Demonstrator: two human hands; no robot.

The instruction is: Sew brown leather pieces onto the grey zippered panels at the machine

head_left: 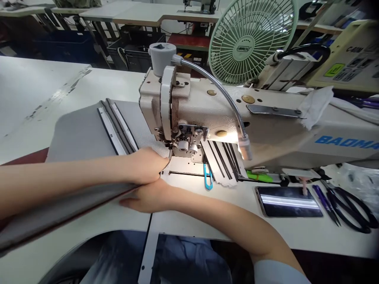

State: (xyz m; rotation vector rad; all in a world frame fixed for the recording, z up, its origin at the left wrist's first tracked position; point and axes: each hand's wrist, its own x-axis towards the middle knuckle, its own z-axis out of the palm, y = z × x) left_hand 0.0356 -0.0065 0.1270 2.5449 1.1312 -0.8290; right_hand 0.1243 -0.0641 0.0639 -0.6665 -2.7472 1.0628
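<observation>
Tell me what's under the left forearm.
Grey fabric shows in front of the left forearm, a grey panel beyond. What's directly beneath is covered; whether they join is hidden.

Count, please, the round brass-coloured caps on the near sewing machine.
3 on the near sewing machine: an upper left cap, an upper right cap, and a lower cap. Others may be hidden on its far side.

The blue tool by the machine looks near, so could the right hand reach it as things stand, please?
Probably yes: the blue tool lies just right of the right hand, with nothing standing between them, though the hand would likely have to leave the fabric first.
</observation>
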